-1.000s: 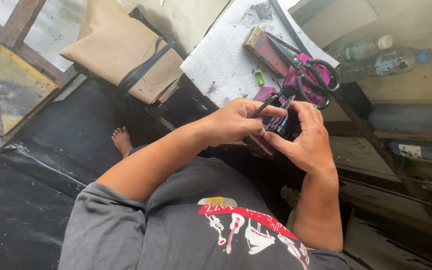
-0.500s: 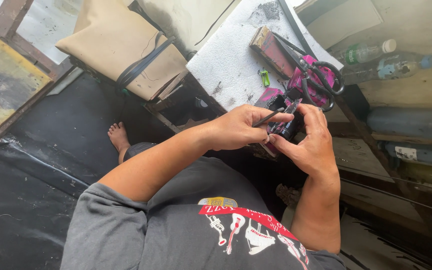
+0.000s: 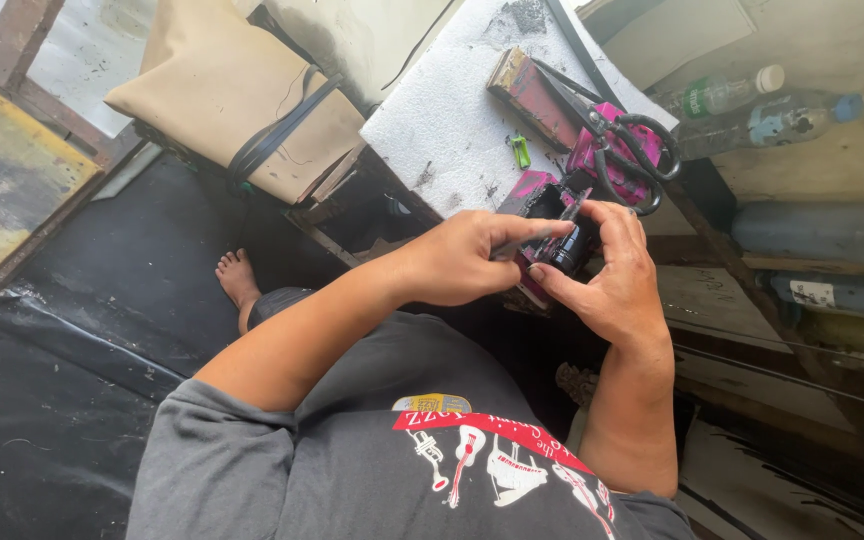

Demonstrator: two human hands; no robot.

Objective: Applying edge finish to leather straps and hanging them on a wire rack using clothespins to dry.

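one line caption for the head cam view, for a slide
Left hand pokes a thin tool into a small black part held by the right hand, scissors beside.

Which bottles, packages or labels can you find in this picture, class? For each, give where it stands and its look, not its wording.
Clear plastic bottle, top right, lying down: white cap, green label.
Clear plastic bottle, just below it, lying down: blue cap, pale blue label.
Grey bottle, right shelf, on its side: plain, no label seen.
Dark bottle, beneath it: white label.
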